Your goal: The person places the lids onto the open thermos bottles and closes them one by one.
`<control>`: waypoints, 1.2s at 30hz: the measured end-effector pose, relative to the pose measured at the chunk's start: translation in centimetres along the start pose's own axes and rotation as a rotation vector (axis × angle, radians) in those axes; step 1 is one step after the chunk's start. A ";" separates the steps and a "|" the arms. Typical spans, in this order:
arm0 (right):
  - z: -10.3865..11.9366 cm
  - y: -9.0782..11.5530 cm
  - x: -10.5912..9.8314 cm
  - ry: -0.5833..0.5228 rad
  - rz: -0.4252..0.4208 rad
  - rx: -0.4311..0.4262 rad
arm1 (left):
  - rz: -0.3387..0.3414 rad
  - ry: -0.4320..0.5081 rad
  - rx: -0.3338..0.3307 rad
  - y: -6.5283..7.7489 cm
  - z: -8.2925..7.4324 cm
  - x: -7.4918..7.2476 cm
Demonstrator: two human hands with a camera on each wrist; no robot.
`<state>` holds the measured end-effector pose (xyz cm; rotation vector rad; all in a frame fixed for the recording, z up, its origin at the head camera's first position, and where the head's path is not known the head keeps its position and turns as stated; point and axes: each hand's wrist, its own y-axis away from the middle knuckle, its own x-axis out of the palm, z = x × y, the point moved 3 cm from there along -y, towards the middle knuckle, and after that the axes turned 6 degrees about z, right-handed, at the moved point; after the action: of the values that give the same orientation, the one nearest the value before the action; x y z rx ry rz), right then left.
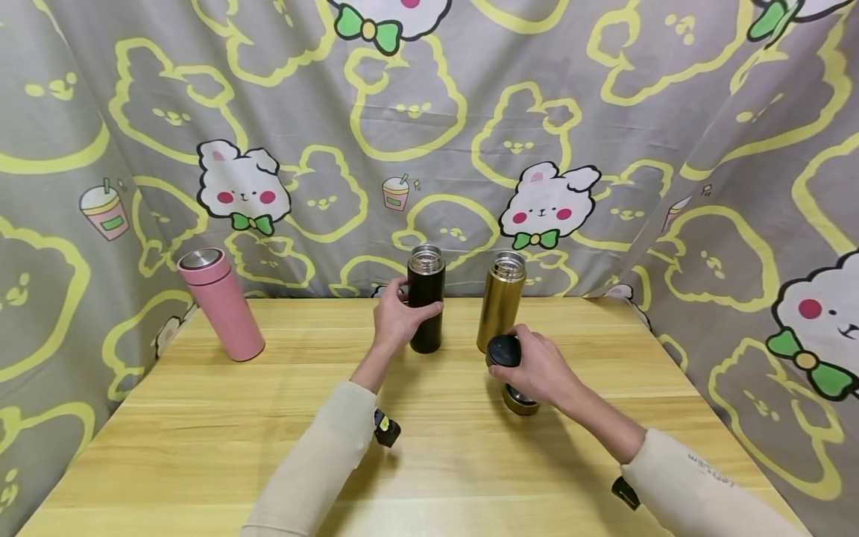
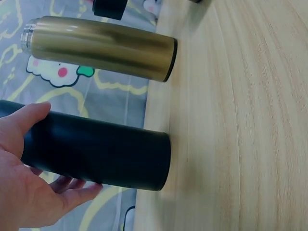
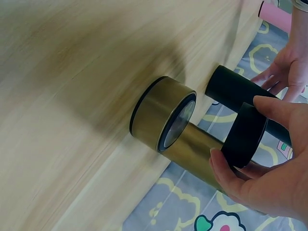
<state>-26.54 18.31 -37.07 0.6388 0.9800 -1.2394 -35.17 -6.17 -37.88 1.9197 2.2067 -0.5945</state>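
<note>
An uncapped black thermos bottle [image 1: 426,328] stands upright on the table. My left hand [image 1: 397,317] grips its side, thumb across the front and fingers round the back; the left wrist view shows the same hand [image 2: 29,175] on the dark body. Between the thumb and fingers of my right hand [image 1: 542,365] is a black lid [image 3: 244,135], held above the table. Just under it, a gold lid [image 3: 166,114] sits on the wood with its steel-coloured inside facing up. Behind my right hand an uncapped gold thermos bottle [image 1: 501,306] stands upright, its threaded steel neck showing.
At the left of the wooden table [image 1: 221,447] stands a pink thermos bottle [image 1: 227,313] with its lid on. A patterned grey curtain [image 1: 309,246] hangs along the table's back edge and at both sides.
</note>
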 end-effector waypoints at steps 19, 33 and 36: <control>0.9 -0.9 -0.5 -0.028 0.001 -0.006 | 0.138 -0.021 -0.024 1.8 -0.5 -1.3; 1.8 -1.4 -2.4 -0.015 -0.003 -0.026 | 0.280 -0.006 0.020 5.6 -1.1 -1.9; 1.9 -1.5 -2.7 -0.016 -0.003 -0.026 | 0.294 0.005 0.014 6.3 -1.1 -2.0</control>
<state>-27.51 17.59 -33.69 0.6061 0.9830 -1.2310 -28.50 -6.93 -37.41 2.1963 1.8736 -0.5570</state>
